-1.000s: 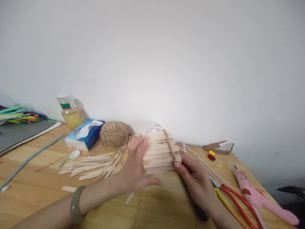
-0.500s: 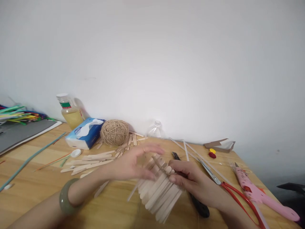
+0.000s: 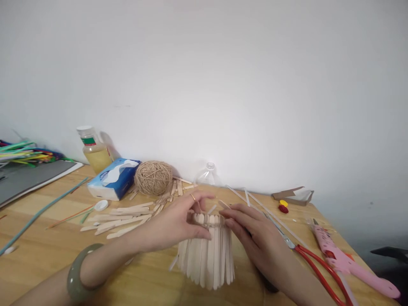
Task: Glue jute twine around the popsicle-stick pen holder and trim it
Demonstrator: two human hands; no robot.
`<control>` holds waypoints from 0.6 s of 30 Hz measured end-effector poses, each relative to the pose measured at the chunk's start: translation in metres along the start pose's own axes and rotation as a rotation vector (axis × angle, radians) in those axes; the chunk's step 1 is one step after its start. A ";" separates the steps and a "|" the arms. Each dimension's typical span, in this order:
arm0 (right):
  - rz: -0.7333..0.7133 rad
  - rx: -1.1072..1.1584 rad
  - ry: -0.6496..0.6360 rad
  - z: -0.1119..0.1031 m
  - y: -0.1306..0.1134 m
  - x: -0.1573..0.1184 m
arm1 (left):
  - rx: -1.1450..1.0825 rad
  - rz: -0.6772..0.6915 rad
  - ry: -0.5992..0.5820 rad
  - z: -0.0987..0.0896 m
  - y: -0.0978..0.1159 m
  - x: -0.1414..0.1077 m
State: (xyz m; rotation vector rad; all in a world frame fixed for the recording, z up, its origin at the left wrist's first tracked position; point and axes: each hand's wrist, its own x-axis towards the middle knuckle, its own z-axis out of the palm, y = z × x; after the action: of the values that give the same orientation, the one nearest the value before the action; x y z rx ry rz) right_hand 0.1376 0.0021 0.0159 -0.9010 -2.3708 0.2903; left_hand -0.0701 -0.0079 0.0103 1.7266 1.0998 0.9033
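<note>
A cup-like ring of wooden craft sticks (image 3: pixel 207 259) stands on the table in front of me, slightly wider at its base. Brown twine (image 3: pixel 207 225) runs round it just under the rounded tips. My left hand (image 3: pixel 178 219) curves about its upper left side, thumb against the front and fingers behind the rim. On the opposite side, my right hand (image 3: pixel 255 231) has its thumb and fingers closed at the twine and rim; its fingertips are partly hidden. The tip of a stick (image 3: pixel 224 205) pokes out beyond my right fingers.
Loose craft sticks (image 3: pixel 127 216), a ball of twine (image 3: pixel 154 177), a tissue pack (image 3: pixel 113 178) and a jar (image 3: pixel 95 148) lie to the left. On the right are red-handled scissors (image 3: pixel 321 265) and a pink glue gun (image 3: pixel 353 265). A clear bottle top (image 3: pixel 208 174) stands by the wall.
The stick ring has gone from tilted in my right hand to upright on the table. My left hand has come onto its rim. The right hand still grips the top edge.
</note>
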 end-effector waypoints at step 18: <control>-0.135 -0.092 0.217 0.015 -0.013 -0.007 | -0.341 -0.238 -0.061 0.003 0.005 0.002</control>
State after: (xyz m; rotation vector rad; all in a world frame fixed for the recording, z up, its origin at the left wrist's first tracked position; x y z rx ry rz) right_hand 0.1259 -0.0121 0.0062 -0.7672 -2.2440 0.0280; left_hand -0.0652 -0.0080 0.0140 1.3067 1.0193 0.8283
